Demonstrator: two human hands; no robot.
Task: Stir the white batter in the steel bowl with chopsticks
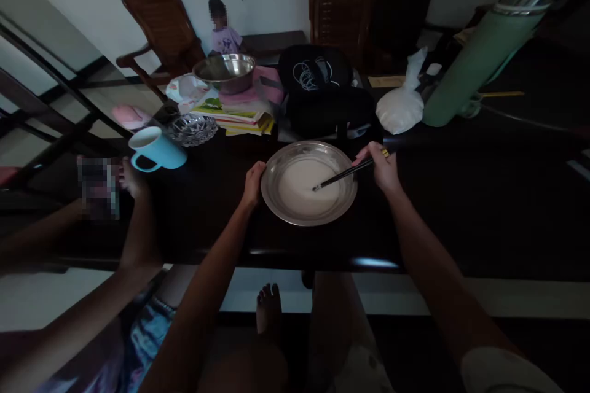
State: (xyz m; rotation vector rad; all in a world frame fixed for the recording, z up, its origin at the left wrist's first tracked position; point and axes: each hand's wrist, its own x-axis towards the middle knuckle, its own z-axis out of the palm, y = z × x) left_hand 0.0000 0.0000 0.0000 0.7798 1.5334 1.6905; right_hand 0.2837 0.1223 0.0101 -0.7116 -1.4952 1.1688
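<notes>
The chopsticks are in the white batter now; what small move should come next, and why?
Probably a slow circular sweep of the chopsticks through the white batter. Their tips already rest in it, the right hand grips them, and the left hand steadies the metal bowl at its rim, so the bowl should not slide on the dark table.

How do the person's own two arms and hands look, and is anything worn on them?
Both forearms are bare from the wrist almost to the elbow. The left hand and the right hand wear no gloves, and no watch or bracelet shows on either wrist. Near the right elbow, at the lower edge of the picture, a pale short sleeve appears. The dim light hides finer details such as rings.
</notes>
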